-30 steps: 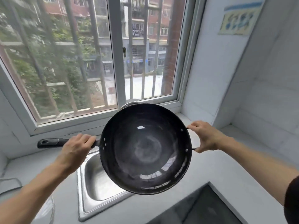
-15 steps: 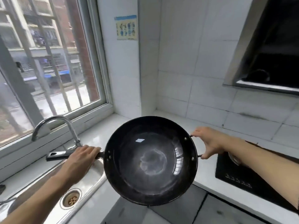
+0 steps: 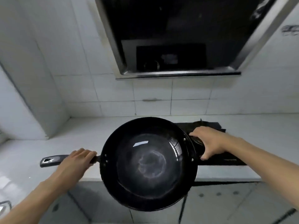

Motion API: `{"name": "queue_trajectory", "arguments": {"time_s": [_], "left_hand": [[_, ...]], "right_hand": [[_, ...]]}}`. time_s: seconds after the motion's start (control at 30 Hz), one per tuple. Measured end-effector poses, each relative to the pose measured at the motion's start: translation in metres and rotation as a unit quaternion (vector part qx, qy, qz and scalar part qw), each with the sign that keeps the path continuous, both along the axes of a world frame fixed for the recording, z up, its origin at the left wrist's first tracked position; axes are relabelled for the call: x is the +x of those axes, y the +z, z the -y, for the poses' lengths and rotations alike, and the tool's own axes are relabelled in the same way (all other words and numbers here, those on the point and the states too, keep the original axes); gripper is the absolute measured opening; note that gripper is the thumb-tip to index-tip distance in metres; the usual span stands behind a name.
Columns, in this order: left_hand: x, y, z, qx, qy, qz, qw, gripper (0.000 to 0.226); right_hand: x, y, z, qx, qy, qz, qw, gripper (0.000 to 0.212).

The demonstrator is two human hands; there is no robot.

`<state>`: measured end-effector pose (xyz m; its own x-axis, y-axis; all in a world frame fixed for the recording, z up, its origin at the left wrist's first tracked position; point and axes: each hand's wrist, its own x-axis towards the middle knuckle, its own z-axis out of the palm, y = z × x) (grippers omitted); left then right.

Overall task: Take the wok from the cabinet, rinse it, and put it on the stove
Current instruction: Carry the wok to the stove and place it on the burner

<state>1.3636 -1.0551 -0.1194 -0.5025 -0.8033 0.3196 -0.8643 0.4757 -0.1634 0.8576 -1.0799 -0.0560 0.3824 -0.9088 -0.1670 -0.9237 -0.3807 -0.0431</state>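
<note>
A round black wok (image 3: pixel 148 164) with a long black handle hangs in the air over the front edge of the white counter, its inside facing me and wet-looking. My left hand (image 3: pixel 76 162) grips the long handle close to the bowl. My right hand (image 3: pixel 208 142) holds the small helper handle on the wok's right rim. Behind and to the right of the wok lies the black stove top (image 3: pixel 226 160), partly hidden by the wok and my right hand.
A black range hood (image 3: pixel 178 38) hangs on the white tiled wall above the stove. White counter (image 3: pixel 72 131) stretches left toward a wall corner. Grey cabinet fronts (image 3: pixel 226 204) run below the counter. A corner of the steel sink (image 3: pixel 4 207) shows at bottom left.
My view and both hands have swung right, carrying the wok from over the sink by the window to the counter in front of the stove. Both grips are unchanged.
</note>
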Motion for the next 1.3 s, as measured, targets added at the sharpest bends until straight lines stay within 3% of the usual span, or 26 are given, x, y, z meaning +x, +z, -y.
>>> {"name": "queue_trajectory", "arguments": {"time_s": [0.17, 0.37, 0.43, 0.53, 0.8, 1.03, 1.3], "left_hand": [[-0.124, 0.003, 0.045, 0.013, -0.064, 0.011, 0.998, 0.033], [-0.258, 0.014, 0.106, 0.018, -0.156, 0.020, 0.987, 0.043], [-0.300, 0.012, 0.125, 0.008, -0.193, 0.018, 0.981, 0.030], [-0.358, 0.005, 0.157, 0.024, -0.229, 0.013, 0.973, 0.039], [-0.493, -0.014, 0.250, 0.025, -0.320, 0.012, 0.947, 0.037], [-0.586, -0.021, 0.298, 0.048, -0.356, 0.020, 0.933, 0.032], [-0.678, -0.023, 0.318, 0.056, -0.303, 0.053, 0.950, 0.032]], "right_hand": [[-0.124, -0.007, -0.037, -0.006, -0.076, 0.027, 0.997, 0.071], [-0.249, -0.026, -0.072, -0.030, -0.187, 0.028, 0.981, 0.096], [-0.280, -0.029, -0.081, -0.035, -0.216, 0.031, 0.975, 0.095], [-0.321, -0.030, -0.090, -0.042, -0.247, 0.025, 0.968, 0.094], [-0.408, -0.028, -0.080, -0.009, -0.336, 0.014, 0.942, 0.094], [-0.478, -0.040, -0.057, -0.003, -0.379, 0.018, 0.925, 0.100], [-0.590, -0.072, -0.010, -0.003, -0.351, 0.057, 0.935, 0.100]]}}
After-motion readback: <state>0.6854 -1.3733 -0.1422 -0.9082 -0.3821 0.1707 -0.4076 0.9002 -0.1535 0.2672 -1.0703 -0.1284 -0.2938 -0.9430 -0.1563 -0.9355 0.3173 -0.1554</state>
